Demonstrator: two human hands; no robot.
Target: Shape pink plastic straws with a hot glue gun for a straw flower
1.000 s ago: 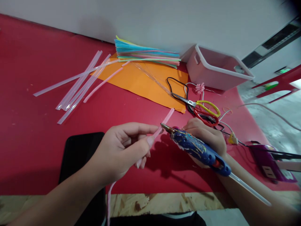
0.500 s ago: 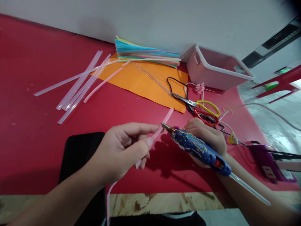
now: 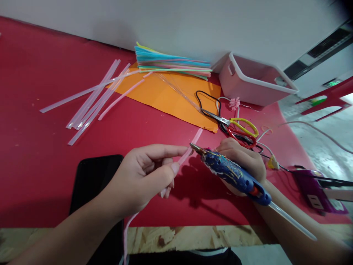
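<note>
Between the thumb and fingers of my left hand (image 3: 149, 176) is a pink strip (image 3: 196, 137), its far end angled up to the right and a long pink tail hanging below the wrist. My right hand (image 3: 245, 160) is wrapped round a blue glue gun (image 3: 231, 171), smeared with dried glue. The gun's metal tip lies at the pink strip, just beyond my left fingertips; whether they touch I cannot tell. A clear glue stick (image 3: 293, 221) juts from the gun's rear.
Scissors (image 3: 242, 127) and black cord lie beyond my right hand. An orange sheet (image 3: 171, 99) carries colourful pipe cleaners (image 3: 171, 62). Clear strips (image 3: 91, 106) lie left, a black phone (image 3: 95, 180) by my left forearm. A pink bin (image 3: 253, 88) and purple power strip (image 3: 317, 191) stand right.
The pink strip and its hanging tail have shifted very slightly to the left. Both hands keep nearly the same place and hold.
</note>
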